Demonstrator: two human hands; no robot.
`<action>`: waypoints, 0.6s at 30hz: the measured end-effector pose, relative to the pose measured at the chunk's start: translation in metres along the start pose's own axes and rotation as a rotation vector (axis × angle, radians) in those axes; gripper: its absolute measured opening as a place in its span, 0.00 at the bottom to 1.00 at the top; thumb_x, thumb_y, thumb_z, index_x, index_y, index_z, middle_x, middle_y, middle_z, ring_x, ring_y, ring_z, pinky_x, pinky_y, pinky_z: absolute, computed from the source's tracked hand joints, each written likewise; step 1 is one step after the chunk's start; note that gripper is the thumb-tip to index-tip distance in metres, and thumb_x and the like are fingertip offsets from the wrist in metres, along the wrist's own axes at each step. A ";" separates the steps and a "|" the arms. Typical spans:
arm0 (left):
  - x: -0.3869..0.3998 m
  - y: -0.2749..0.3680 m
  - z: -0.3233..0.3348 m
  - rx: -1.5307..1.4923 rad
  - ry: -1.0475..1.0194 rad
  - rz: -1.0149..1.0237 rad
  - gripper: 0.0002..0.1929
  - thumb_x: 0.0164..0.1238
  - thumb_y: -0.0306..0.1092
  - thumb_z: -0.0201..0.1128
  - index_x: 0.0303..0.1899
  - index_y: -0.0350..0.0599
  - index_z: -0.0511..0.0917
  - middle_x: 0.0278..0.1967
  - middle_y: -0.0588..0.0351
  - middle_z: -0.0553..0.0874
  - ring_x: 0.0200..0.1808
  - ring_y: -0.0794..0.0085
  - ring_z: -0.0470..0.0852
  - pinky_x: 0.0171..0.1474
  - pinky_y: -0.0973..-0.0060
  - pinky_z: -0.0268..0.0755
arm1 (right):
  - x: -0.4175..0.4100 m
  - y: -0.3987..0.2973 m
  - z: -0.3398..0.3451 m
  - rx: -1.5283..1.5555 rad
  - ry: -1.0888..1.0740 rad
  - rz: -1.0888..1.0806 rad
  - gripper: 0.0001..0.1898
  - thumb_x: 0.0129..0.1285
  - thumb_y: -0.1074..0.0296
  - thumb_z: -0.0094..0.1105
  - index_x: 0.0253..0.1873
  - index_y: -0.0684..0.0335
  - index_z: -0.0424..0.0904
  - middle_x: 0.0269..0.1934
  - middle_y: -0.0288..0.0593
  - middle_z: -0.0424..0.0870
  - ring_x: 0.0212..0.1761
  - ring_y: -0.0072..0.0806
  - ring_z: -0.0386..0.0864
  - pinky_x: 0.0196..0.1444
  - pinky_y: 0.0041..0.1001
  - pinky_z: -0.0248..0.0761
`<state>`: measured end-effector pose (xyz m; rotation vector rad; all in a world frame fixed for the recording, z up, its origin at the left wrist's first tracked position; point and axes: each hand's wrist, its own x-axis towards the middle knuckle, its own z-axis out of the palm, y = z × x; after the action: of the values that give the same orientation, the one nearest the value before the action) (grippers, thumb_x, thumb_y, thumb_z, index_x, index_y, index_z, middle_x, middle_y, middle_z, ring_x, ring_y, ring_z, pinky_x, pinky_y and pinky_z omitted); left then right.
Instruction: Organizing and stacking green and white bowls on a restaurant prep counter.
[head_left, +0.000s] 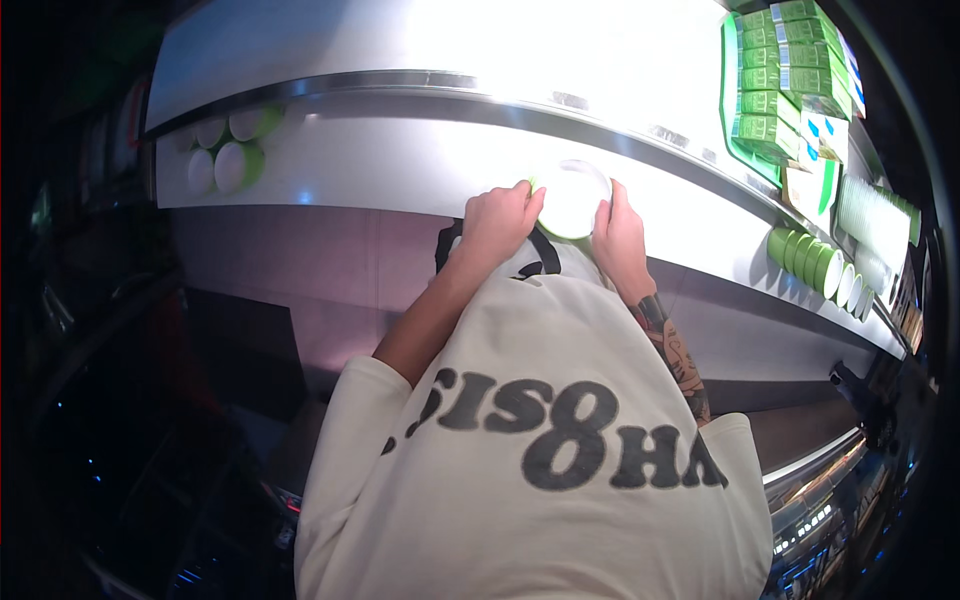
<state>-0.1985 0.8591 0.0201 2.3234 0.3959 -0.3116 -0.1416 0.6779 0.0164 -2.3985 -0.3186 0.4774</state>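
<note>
A round paper cup or tub (574, 201), white inside and green outside, is held between both hands at the near edge of a white counter (405, 161). Its mouth faces up toward me, and strong glare washes out much of the inside. My left hand (496, 217) grips the left side of the cup, thumb near the rim. On the opposite side, my right hand (622, 236) has its fingers and thumb around the rim. Below the cup, black straps cross the light fabric at my front.
Several green-and-white cups (240, 166) lie sideways at the counter's left. At right are nested green cups (806, 259) and stacked clear plastic containers (870, 217). Green boxes (765, 135) are piled on the raised white shelf (322, 45), whose metal edge runs behind my hands.
</note>
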 end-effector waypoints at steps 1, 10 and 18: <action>0.001 -0.003 0.000 0.003 0.001 0.023 0.21 0.73 0.48 0.51 0.26 0.40 0.74 0.19 0.44 0.79 0.26 0.45 0.79 0.31 0.56 0.69 | 0.000 0.005 0.003 0.022 0.020 0.006 0.20 0.68 0.73 0.44 0.63 0.72 0.64 0.32 0.65 0.80 0.35 0.58 0.80 0.38 0.47 0.71; 0.035 -0.138 -0.027 -1.111 0.200 -0.424 0.10 0.72 0.39 0.57 0.41 0.42 0.73 0.24 0.59 0.77 0.20 0.76 0.78 0.22 0.80 0.71 | 0.002 0.025 0.010 0.195 0.089 0.060 0.23 0.73 0.67 0.36 0.70 0.65 0.60 0.31 0.57 0.81 0.33 0.41 0.80 0.43 0.35 0.71; 0.071 -0.313 -0.177 -1.306 0.772 -0.609 0.31 0.74 0.48 0.53 0.70 0.43 0.55 0.49 0.42 0.77 0.40 0.56 0.83 0.39 0.72 0.83 | 0.001 0.011 -0.012 0.181 -0.022 0.325 0.23 0.73 0.65 0.37 0.70 0.62 0.61 0.48 0.60 0.81 0.50 0.40 0.80 0.56 0.33 0.69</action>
<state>-0.2306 1.2092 -0.0811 0.8987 1.2301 0.4860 -0.1342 0.6633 0.0174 -2.2747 0.1053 0.6490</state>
